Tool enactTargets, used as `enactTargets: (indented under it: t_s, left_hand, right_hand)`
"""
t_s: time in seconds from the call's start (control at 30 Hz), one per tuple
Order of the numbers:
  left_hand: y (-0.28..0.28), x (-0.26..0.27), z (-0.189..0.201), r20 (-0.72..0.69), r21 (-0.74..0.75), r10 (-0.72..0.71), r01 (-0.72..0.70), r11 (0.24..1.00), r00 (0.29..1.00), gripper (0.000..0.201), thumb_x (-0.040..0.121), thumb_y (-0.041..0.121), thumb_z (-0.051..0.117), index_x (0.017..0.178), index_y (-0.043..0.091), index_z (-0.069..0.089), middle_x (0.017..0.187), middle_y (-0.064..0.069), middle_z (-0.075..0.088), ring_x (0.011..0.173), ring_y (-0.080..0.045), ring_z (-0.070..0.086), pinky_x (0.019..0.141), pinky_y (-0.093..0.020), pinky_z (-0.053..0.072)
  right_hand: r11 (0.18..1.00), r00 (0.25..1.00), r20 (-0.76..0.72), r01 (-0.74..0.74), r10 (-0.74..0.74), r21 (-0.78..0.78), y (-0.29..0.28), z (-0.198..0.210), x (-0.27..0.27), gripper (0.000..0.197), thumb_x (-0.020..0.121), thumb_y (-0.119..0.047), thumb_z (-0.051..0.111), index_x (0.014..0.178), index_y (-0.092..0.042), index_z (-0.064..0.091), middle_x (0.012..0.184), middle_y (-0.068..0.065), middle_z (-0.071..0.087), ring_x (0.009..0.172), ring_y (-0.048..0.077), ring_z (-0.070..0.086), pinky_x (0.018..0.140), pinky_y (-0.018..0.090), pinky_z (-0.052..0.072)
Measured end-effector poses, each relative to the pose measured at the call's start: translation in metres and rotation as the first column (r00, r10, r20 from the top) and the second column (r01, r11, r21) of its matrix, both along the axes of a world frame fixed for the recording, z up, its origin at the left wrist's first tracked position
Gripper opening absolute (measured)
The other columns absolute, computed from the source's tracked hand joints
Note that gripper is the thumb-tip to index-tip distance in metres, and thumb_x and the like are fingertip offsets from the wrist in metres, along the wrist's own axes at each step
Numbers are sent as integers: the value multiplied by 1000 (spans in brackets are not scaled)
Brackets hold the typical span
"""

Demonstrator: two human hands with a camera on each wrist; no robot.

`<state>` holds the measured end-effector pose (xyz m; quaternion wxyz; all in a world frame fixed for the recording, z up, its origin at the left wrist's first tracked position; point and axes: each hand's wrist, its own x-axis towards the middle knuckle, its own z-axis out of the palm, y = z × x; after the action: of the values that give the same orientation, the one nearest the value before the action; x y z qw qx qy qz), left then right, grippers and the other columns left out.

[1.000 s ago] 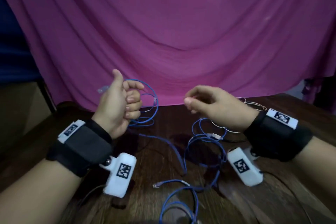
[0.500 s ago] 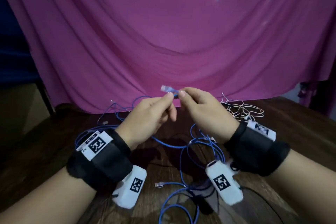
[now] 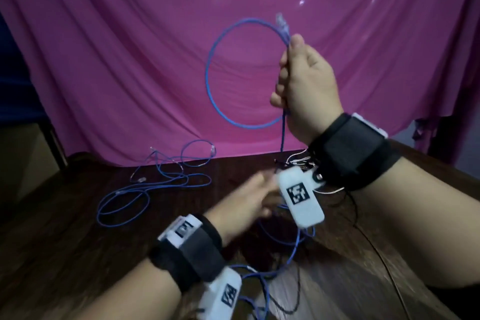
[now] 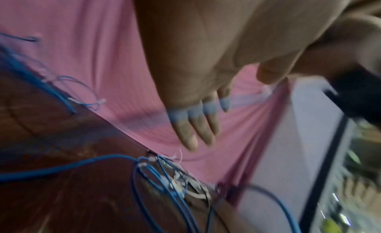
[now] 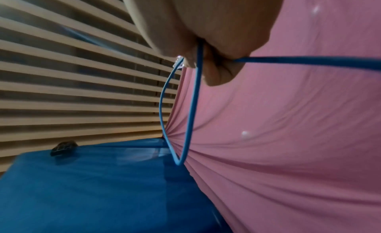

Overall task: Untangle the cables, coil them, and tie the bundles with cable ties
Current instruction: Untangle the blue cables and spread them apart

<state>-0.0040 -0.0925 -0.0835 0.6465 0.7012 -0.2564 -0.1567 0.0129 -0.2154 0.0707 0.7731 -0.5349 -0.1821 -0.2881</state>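
My right hand point(image 3: 291, 73) is raised in front of the pink cloth and grips a blue network cable point(image 3: 209, 78) that forms one round loop. Its clear plug point(image 3: 282, 24) sticks up past the thumb. In the right wrist view, the curled fingers point(image 5: 218, 70) close round two strands of the cable point(image 5: 192, 106). From the fist the cable drops to my left hand point(image 3: 246, 197), low over the table, blurred and partly hidden behind the right wrist camera. The left wrist view shows straight fingers point(image 4: 193, 127) with the blurred blue cable point(image 4: 195, 111) lying across them.
More blue cables lie tangled at the back left point(image 3: 166, 176) and near the front point(image 3: 288, 260) of the dark wooden table point(image 3: 65, 254). White cable ties point(image 3: 298, 161) lie beneath my right wrist. A thin black wire point(image 3: 368, 239) runs along the right.
Half a second ago both hands pinched the plug end together at the centre. The right hand has since risen with a loop of cable, and the left hand has dropped toward the table.
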Motion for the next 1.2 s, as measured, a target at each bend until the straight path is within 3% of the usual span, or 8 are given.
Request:
enactTargets:
  t_s: [0.17, 0.3, 0.4, 0.57, 0.67, 0.8, 1.03, 1.2]
  left_hand:
    - [0, -11, -30, 186, 180, -107, 73, 981, 977, 20, 103, 37, 51, 102, 21, 63, 60, 10, 55, 57, -14, 54, 67, -33, 47]
    - [73, 19, -22, 413, 204, 100, -199, 959, 905, 27, 100, 40, 49, 90, 24, 67, 63, 4, 50, 58, -9, 48, 64, -32, 43]
    - [105, 32, -11, 513, 179, 232, -368, 913, 826, 26, 100, 44, 51, 88, 28, 68, 60, 3, 49, 57, -12, 44, 56, -31, 35]
    - [79, 27, 33, 696, 187, 155, -386, 903, 701, 33, 95, 55, 50, 92, 28, 69, 68, -5, 57, 63, -7, 47, 63, -36, 42]
    - [62, 24, 51, 751, 136, 186, -424, 895, 634, 28, 96, 47, 52, 88, 25, 67, 67, -10, 57, 61, -6, 46, 63, -39, 43]
    - [60, 27, 55, 752, 92, 243, -463, 882, 613, 29, 95, 48, 54, 87, 23, 66, 69, -15, 59, 61, -7, 47, 60, -36, 44]
    - [92, 46, 18, 616, 50, 338, -464, 885, 712, 24, 103, 34, 55, 83, 20, 59, 57, 9, 53, 48, -7, 49, 47, -19, 42]
    - [128, 55, -15, 541, 175, 308, -463, 869, 783, 34, 94, 48, 57, 79, 18, 60, 52, 7, 51, 44, -3, 45, 46, -17, 38]
  right_hand:
    - [949, 944, 153, 306, -291, -80, -40, 39, 19, 36, 110, -34, 40, 76, -22, 46, 54, -4, 33, 43, 12, 29, 44, 24, 27]
    - [533, 610, 473, 790, -636, -302, -103, 41, 19, 36, 107, -35, 42, 73, -26, 49, 62, -10, 44, 59, 1, 42, 63, 25, 35]
    - [263, 493, 610, 863, -621, -430, -115, 12, 17, 40, 107, -38, 42, 81, -10, 54, 66, 7, 52, 63, 26, 53, 63, 37, 36]
    - [-40, 695, 660, 679, -285, -733, -57, -62, -7, 40, 105, -48, 40, 92, -15, 57, 70, 11, 61, 70, 41, 64, 54, 45, 48]
    - [11, 905, 396, 403, -153, -915, -27, -87, -18, 44, 100, -62, 24, 94, -24, 47, 80, 3, 58, 84, 31, 58, 72, 47, 46]
    - [126, 975, 195, 208, -103, -970, -20, -100, -19, 41, 101, -59, 36, 98, -22, 52, 84, -1, 65, 82, 24, 61, 75, 45, 47]
    - [575, 922, 101, 315, -373, -755, -79, -59, 27, 37, 108, -31, 47, 76, -18, 59, 63, -6, 53, 59, 9, 48, 67, 34, 39]
    - [558, 763, 45, 510, -644, -655, -142, -38, 50, 40, 105, -37, 47, 72, -18, 61, 70, 11, 58, 56, 18, 46, 58, 34, 37]
